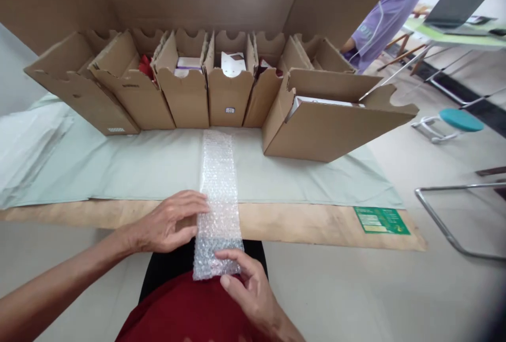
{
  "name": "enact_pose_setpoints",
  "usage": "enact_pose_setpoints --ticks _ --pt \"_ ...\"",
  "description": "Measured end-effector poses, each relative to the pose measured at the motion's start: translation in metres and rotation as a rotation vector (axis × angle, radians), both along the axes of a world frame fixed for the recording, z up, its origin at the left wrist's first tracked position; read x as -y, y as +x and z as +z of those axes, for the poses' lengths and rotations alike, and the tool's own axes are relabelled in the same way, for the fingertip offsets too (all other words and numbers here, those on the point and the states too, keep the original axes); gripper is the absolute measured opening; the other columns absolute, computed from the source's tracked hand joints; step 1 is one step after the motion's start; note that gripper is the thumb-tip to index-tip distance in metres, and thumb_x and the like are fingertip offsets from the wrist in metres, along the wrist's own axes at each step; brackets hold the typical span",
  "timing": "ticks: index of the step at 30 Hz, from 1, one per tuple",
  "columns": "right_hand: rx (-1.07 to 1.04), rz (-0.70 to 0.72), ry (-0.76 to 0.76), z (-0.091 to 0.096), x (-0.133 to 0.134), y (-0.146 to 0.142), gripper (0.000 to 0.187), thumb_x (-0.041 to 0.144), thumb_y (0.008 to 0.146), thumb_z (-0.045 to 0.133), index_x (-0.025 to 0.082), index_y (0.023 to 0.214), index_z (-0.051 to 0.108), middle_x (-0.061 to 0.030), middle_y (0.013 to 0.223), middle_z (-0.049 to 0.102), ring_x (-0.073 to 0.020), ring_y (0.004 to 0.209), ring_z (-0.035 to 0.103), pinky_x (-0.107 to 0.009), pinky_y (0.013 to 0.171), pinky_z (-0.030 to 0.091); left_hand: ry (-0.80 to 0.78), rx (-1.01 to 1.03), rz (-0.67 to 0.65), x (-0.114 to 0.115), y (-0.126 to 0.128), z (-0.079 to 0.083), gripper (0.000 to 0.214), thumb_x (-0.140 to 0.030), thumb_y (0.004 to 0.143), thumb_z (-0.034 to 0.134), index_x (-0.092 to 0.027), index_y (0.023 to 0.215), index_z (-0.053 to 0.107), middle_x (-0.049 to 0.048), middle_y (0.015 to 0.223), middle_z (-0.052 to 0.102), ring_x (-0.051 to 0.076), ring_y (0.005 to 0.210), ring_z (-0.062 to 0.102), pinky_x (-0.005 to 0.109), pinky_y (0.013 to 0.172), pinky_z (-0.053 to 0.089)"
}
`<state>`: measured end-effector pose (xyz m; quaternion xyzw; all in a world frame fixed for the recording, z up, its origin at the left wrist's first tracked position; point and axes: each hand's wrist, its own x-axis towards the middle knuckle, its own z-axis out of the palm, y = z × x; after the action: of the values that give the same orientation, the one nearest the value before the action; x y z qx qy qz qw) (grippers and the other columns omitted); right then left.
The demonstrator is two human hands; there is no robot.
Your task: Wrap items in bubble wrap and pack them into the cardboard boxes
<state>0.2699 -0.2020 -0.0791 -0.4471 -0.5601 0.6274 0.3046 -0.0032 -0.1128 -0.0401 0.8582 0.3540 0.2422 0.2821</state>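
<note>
A long strip of clear bubble wrap (pixel 219 189) runs from the foot of the cardboard boxes over the table's near edge, its near end hanging by the red garment. My left hand (pixel 174 221) lies at the strip's left edge, fingers stretched and fingertips touching it. Over the near end is my right hand (pixel 249 284), its index finger extended across the wrap and its thumb apart from it, near the bottom edge. Neither hand is closed around the strip.
Several open cardboard file boxes (pixel 182 99) stand in a row, some holding small packages. One box (pixel 332 126) sits angled at the right. Plastic sheets (pixel 31 147) lie at left. A person's purple sleeve (pixel 379 20), a laptop (pixel 458 7) and a teal stool (pixel 460 119) are beyond.
</note>
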Motion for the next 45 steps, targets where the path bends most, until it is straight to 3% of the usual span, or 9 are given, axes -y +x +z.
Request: enact_pose_setpoints --ticks 6,10,16,22,25,31,36,40,45 --pt "-0.416 0.063 -0.097 0.037 -0.053 -0.007 0.045 0.049 0.087 0.077 0.025 0.125 0.071 -0.0074 0.106 0.076 -0.0208 0.087 0.069 -0.035 0.082 0.055 -0.283 0.202 0.033 0.013 -0.009 -0.007 0.059 -0.059 0.102 0.045 -0.026 0.151 0.052 0.0125 0.138 0.068 0.034 0.134 0.058 0.054 0.113 0.045" --pt "-0.534 -0.013 -0.138 0.049 -0.106 -0.03 0.047 0.041 0.083 0.081 0.025 0.124 0.068 -0.0099 0.119 0.076 -0.0259 0.112 0.068 -0.033 0.08 0.056 -0.393 0.321 0.273 0.011 0.003 -0.017 0.069 -0.052 0.103 0.046 -0.022 0.163 0.03 0.0063 0.104 0.074 0.023 0.096 0.07 0.038 0.088 0.054" --pt "-0.438 -0.182 -0.27 0.032 -0.139 -0.054 0.09 0.032 0.075 0.087 0.027 0.152 0.04 -0.0082 0.121 0.073 -0.0226 0.108 0.071 -0.027 0.07 0.059 0.006 0.218 0.682 0.011 0.04 -0.04 0.064 -0.028 0.099 0.052 -0.012 0.157 0.035 0.0005 0.083 0.066 0.019 0.081 0.063 0.036 0.086 0.05" --pt "-0.407 -0.187 -0.205 0.019 -0.136 -0.054 0.096 0.033 0.079 0.084 0.03 0.158 0.029 -0.0087 0.133 0.066 -0.022 0.115 0.07 -0.03 0.079 0.063 0.297 -0.157 0.707 0.009 0.046 -0.042 0.036 -0.026 0.097 0.059 -0.018 0.132 0.065 0.0093 0.098 0.071 0.028 0.093 0.062 0.042 0.084 0.048" --pt "-0.272 -0.092 -0.027 0.019 -0.132 -0.045 0.068 0.034 0.088 0.073 0.029 0.15 0.045 -0.0098 0.137 0.066 -0.0244 0.122 0.067 -0.037 0.086 0.063 0.329 -0.255 0.706 0.009 0.043 -0.041 0.03 -0.027 0.097 0.06 -0.019 0.123 0.071 0.0112 0.099 0.069 0.03 0.093 0.062 0.044 0.082 0.05" --pt "0.449 0.13 0.857 0.017 -0.117 -0.019 0.035 0.017 0.093 0.061 0.019 0.128 0.067 -0.0152 0.139 0.067 -0.0349 0.134 0.057 -0.058 0.108 0.048 0.388 -0.208 0.646 0.008 0.027 -0.041 0.039 -0.036 0.092 0.07 -0.016 0.126 0.07 0.0236 0.146 0.052 0.038 0.126 0.057 0.054 0.101 0.051" --pt "0.611 0.157 1.099 0.008 -0.119 -0.017 0.023 0.012 0.101 0.053 0.018 0.116 0.07 -0.0135 0.125 0.075 -0.0311 0.119 0.067 -0.048 0.096 0.052 0.401 -0.194 0.394 0.009 0.01 -0.035 0.038 -0.03 0.092 0.071 -0.016 0.128 0.068 0.0229 0.156 0.049 0.041 0.148 0.042 0.057 0.114 0.044" --pt "0.449 0.083 1.005 0.018 -0.12 -0.018 0.02 0.019 0.105 0.051 0.019 0.107 0.072 -0.0076 0.102 0.08 -0.0237 0.095 0.072 -0.041 0.091 0.051 0.377 -0.064 0.356 0.01 0.007 -0.028 0.032 -0.006 0.091 0.055 -0.02 0.114 0.071 0.0131 0.132 0.072 0.031 0.135 0.059 0.051 0.109 0.047" --pt "0.326 0.012 0.604 0.028 -0.128 -0.017 0.019 0.029 0.1 0.058 0.022 0.112 0.072 -0.0038 0.096 0.077 -0.0194 0.084 0.07 -0.032 0.078 0.052 0.033 0.128 0.552 0.008 0.016 -0.018 0.022 -0.026 0.093 0.061 -0.02 0.109 0.074 0.0064 0.101 0.078 0.021 0.095 0.073 0.034 0.083 0.057"
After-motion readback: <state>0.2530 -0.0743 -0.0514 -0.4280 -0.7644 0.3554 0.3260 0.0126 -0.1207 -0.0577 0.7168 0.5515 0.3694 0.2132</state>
